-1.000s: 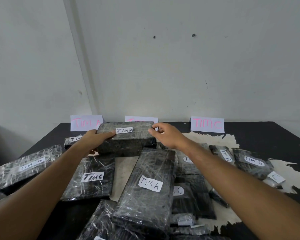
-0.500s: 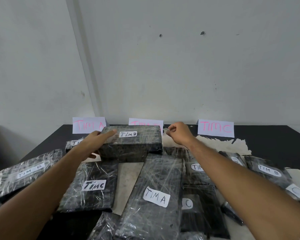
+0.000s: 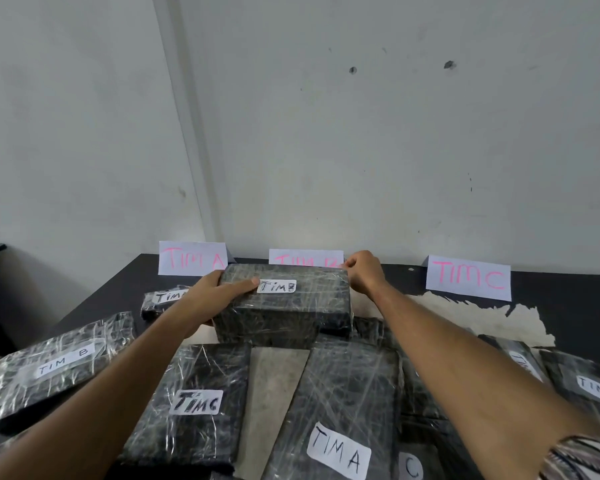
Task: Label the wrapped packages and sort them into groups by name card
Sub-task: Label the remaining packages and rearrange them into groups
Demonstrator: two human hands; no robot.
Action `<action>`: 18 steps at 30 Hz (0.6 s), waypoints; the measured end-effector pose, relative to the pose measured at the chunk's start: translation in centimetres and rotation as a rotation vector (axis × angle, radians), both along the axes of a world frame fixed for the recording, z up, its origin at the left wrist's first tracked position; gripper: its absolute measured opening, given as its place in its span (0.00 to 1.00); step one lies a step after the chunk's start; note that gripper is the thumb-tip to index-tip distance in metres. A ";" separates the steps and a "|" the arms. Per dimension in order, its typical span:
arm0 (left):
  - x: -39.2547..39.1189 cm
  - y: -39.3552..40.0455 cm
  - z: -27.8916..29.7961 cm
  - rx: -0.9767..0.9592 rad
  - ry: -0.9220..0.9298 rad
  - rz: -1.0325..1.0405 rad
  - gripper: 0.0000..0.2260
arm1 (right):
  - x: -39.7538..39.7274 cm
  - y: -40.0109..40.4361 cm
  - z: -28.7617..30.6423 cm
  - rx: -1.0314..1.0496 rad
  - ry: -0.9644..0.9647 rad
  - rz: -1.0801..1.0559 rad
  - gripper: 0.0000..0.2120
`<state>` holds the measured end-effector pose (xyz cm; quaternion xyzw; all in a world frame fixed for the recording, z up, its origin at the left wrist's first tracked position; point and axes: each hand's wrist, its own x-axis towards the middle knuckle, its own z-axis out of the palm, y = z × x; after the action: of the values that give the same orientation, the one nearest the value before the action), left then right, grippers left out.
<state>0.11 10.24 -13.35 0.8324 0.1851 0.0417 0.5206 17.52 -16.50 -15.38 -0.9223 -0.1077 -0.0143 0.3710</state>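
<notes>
A black plastic-wrapped box labelled TIM B [image 3: 284, 306] sits at the back centre, just in front of the TIM B name card [image 3: 305, 258]. My left hand [image 3: 219, 292] grips its left end, thumb on top beside the label. My right hand [image 3: 362, 273] holds its far right corner with curled fingers. Name cards TIM A [image 3: 193, 258] and TIM C [image 3: 468, 277] stand against the wall. Other labelled packages lie nearer: TIM C [image 3: 194, 403], TIM A [image 3: 340, 417], TIM B [image 3: 56, 368].
A small TIM package [image 3: 163, 299] lies in front of the TIM A card. More wrapped packages [image 3: 582, 382] lie at the right. The dark table [image 3: 568, 306] has torn pale patches [image 3: 471, 317]. The wall stands right behind the cards.
Both hands have carried the TIM B box a little further back toward the TIM B card. My right hand shifted from the box's top edge to its far right corner.
</notes>
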 end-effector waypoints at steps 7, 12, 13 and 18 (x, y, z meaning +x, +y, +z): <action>-0.1 0.0 0.1 0.009 0.018 -0.001 0.29 | 1.1 0.9 -0.5 0.083 0.035 0.026 0.22; -0.2 0.1 0.3 0.033 0.037 -0.014 0.28 | 0.5 0.6 0.0 0.136 0.055 0.003 0.19; -0.3 0.1 0.3 0.038 0.043 -0.016 0.27 | 0.2 0.4 0.2 0.158 0.048 -0.012 0.19; -0.8 0.2 0.6 0.048 0.044 -0.024 0.26 | -2.4 -1.6 1.8 0.243 0.108 0.065 0.18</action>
<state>-0.64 10.46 -12.78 0.8475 0.1853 0.0215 0.4970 15.16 -18.10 -13.63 -0.8659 -0.1149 0.0347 0.4857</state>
